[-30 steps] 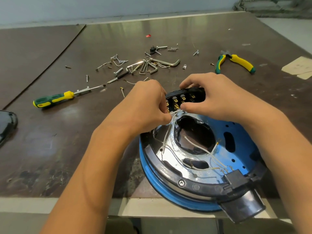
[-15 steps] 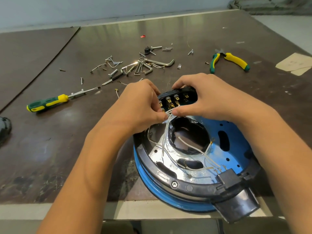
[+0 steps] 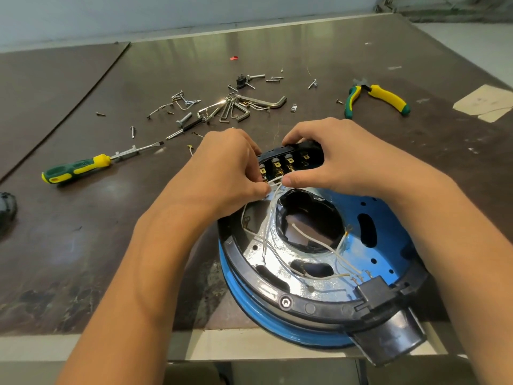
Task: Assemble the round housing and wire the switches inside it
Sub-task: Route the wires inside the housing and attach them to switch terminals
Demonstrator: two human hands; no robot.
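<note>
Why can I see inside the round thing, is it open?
Open. The round housing has no cover, so its white wires show.

Left hand [image 3: 227,173] covers the left end of the switch block [image 3: 291,159]; which terminal its wire [image 3: 273,180] meets can't be told. Right hand [image 3: 341,159] hides the block's right end. Dark object [image 3: 7,212] at the table's left edge is cut off, unidentifiable. Screws [image 3: 188,101] too small to sort. Housing [image 3: 319,273] overhangs the near edge.
</note>
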